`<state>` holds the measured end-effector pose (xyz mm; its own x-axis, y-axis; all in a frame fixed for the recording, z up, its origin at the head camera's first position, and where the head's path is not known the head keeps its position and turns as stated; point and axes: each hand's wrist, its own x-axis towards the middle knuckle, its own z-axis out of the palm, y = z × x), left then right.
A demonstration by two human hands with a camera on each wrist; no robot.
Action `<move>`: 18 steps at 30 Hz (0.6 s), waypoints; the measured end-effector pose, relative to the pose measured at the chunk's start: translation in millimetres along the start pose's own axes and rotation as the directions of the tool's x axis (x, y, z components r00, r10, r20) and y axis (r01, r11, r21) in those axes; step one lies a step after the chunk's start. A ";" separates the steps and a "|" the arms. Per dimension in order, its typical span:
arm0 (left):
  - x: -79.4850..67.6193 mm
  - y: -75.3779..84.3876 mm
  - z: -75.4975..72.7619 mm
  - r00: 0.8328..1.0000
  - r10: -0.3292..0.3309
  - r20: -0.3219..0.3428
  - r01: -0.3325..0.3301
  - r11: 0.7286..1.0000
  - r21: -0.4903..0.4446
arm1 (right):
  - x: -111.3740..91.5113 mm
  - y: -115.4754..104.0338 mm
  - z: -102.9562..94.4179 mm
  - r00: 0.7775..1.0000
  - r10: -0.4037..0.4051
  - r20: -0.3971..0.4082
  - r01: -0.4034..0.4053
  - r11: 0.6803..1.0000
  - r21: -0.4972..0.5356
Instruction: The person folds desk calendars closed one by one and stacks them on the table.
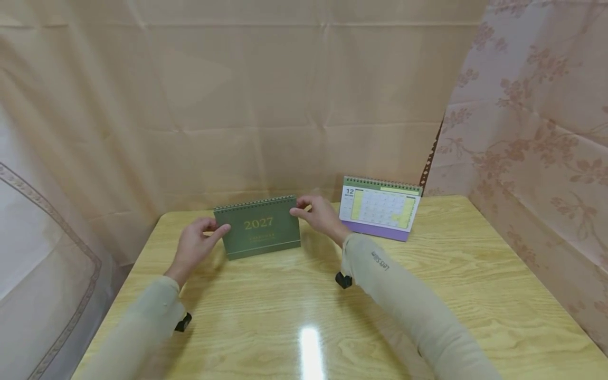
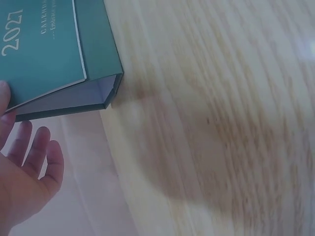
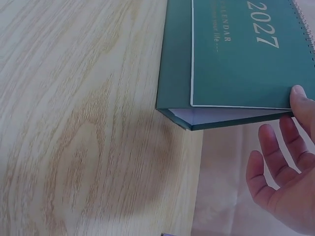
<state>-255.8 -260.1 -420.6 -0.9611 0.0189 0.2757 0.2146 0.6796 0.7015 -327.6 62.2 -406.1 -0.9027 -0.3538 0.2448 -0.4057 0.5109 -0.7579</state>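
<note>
A green spiral-bound desk calendar [image 1: 260, 228] marked 2027 in gold stands as a tent on the wooden table, near its back edge. At its left side my left hand [image 1: 196, 244] pinches the edge, thumb on the front cover. My right hand [image 1: 323, 215] pinches the upper right edge, its thumb on the cover too. In the left wrist view, the lower fingers of the left hand [image 2: 30, 172] are spread below the calendar [image 2: 44, 54]. The right wrist view shows the right hand [image 3: 290, 172] likewise at the other end of the calendar [image 3: 236, 64].
To the right stands a second desk calendar [image 1: 379, 208], open at a page numbered 12, with a purple base strip. A beige curtain [image 1: 256, 105] hangs behind the wooden table [image 1: 266, 311]. Flower-patterned cloth [image 1: 537, 137] hangs on the right.
</note>
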 end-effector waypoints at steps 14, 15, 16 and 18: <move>-6.3 -7.3 4.7 1.000 -0.004 -0.014 0.004 1.000 0.015 | 1.5 -1.0 6.4 1.000 -0.015 -0.003 0.015 0.998 -0.068; -5.7 -6.8 4.4 1.000 -0.004 -0.014 0.004 1.000 0.018 | 1.7 -0.9 6.5 1.000 -0.017 -0.006 0.016 0.998 -0.068; -4.9 -6.2 4.4 1.000 -0.002 -0.013 0.002 1.000 0.017 | 1.9 -0.9 6.4 1.000 -0.018 -0.010 0.018 0.998 -0.067; -2.8 -4.6 5.2 1.000 0.001 -0.008 0.000 1.000 0.015 | 1.5 -0.6 5.3 1.000 -0.013 -0.019 0.012 0.998 -0.061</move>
<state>-254.9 -259.4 -428.0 -0.9596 0.0137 0.2810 0.2124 0.6902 0.6917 -328.0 57.1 -408.5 -0.8998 -0.3458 0.2660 -0.4245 0.5533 -0.7167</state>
